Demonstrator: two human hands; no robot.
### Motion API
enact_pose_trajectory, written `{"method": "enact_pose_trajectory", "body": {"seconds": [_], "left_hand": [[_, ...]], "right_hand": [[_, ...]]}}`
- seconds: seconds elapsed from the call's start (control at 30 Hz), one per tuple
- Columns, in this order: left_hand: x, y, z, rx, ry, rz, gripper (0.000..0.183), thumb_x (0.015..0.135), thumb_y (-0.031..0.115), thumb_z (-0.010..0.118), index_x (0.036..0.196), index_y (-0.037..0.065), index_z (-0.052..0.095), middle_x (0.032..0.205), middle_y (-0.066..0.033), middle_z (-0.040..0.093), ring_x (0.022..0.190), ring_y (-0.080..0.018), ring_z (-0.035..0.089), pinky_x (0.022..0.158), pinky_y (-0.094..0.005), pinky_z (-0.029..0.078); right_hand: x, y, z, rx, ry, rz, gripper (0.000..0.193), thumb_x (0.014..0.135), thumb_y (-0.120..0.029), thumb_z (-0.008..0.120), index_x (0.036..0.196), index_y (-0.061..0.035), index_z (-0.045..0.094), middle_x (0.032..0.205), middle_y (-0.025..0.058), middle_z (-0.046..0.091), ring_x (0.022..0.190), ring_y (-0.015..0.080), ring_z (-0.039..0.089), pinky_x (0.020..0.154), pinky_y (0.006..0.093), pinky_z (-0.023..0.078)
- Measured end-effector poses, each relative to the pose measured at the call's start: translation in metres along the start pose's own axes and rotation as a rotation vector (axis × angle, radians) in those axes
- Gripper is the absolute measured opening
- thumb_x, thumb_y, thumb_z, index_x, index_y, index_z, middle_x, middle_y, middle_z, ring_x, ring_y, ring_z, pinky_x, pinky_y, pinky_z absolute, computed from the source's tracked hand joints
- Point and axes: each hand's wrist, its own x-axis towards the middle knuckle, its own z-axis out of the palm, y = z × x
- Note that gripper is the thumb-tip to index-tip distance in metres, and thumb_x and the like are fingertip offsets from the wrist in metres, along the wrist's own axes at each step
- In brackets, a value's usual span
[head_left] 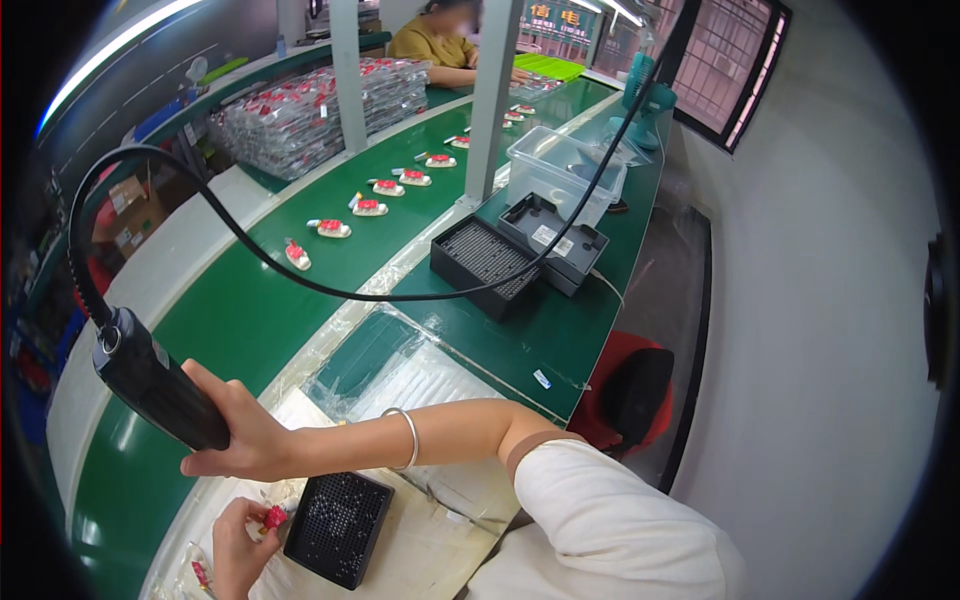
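Both hands loaded: driver in the right, part in the left.
Right hand point(250, 437) wraps the black cylindrical corded driver point(165, 390); left fingertips pinch a small red-and-white part point(273, 517) beside the black rectangular perforated tray point(338, 530). Judged risks: swinging the driver could snag its looping black cable point(350, 296); a knock could spill the tray's small pieces.

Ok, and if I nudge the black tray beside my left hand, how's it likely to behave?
The black tray is probably stiff, since its edges look straight. Lying low and flat, it seems likelier to slide than tip. The small pale bits dotting its gridded top might shift if jolted, though I can't tell whether they're loose.
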Motion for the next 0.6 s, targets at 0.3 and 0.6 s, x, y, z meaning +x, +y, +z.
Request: {"method": "enact_pose_trajectory", "body": {"seconds": [0.3, 0.6], "left_hand": [[-0.014, 0.007, 0.030, 0.240, 0.240, -0.051, 0.020, 0.069, -0.004, 0.053, 0.087, -0.002, 0.044, 0.077, -0.0157, 0.046, 0.071, -0.0304, 0.048, 0.068, -0.0360, 0.040], [-0.040, 0.014, 0.026, 0.565, 0.437, -0.373, 0.028, 0.083, 0.027, 0.058, 0.096, 0.002, 0.060, 0.088, -0.0158, 0.064, 0.079, -0.0290, 0.062, 0.071, -0.0385, 0.050]], "right_hand": [[0.016, -0.046, -0.014, 0.142, 0.072, -0.059, 0.054, 0.076, -0.029, 0.071, 0.107, -0.0032, 0.036, 0.055, 0.0012, 0.046, 0.037, 0.0094, 0.046, 0.035, 0.0215, 0.034], [0.031, -0.082, -0.027, 0.315, 0.188, -0.137, 0.054, 0.082, -0.020, 0.065, 0.121, -0.0011, 0.033, 0.057, 0.0010, 0.046, 0.035, 0.0079, 0.045, 0.033, 0.0205, 0.035]]}}
